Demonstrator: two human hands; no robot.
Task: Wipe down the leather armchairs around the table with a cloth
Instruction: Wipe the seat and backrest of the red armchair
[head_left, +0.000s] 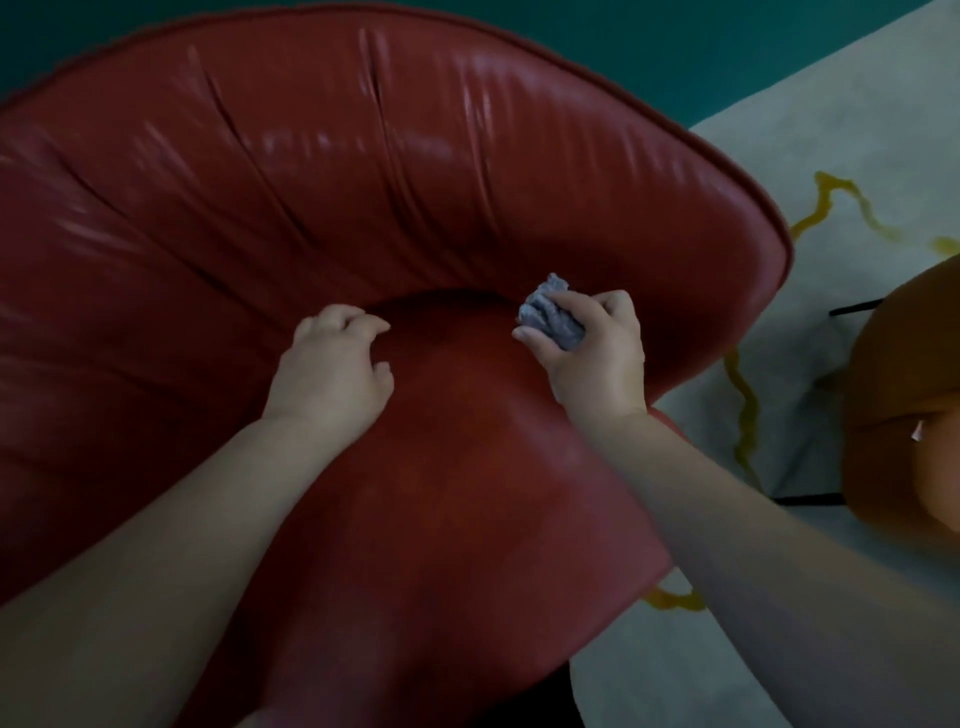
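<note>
Both hands reach fwd over the red leather armchair (363, 208), seen from above. Right hand (592, 348) has fingers and thumb curled round a crumpled grey cloth (553, 317), wadded into a small ball; the cloth pokes out past the fingertips toward the chair's backrest, at the crease where seat cushion (457, 467) meets the back, right of seat centre. Can't tell whether the cloth actually touches the leather or sits just above it. Left hand (335, 364) holds nothing, fingers loosely curled w/ tips pointing down toward the seat cushion, at the same crease but left of seat centre; contact w/ the leather can't be confirmed. The hands are apart, a strip of bare seat between them.

Armchair fills most of the view: wide curved backrest w/ deep radiating folds and glossy highlights, piped edge round the rim, flatter seat cushion running back toward the person. Frame is a bit blurred, so fine detail is soft.

Right of the armchair lies a pale rug (857, 156) w/ wavy yellow lines. Further right of the armchair, at the frame edge, part of an orange-brown chair (904, 405) shows, w/ thin black legs beside it on the rug. Beyond the armchair's backrest, teal floor (675, 47).
</note>
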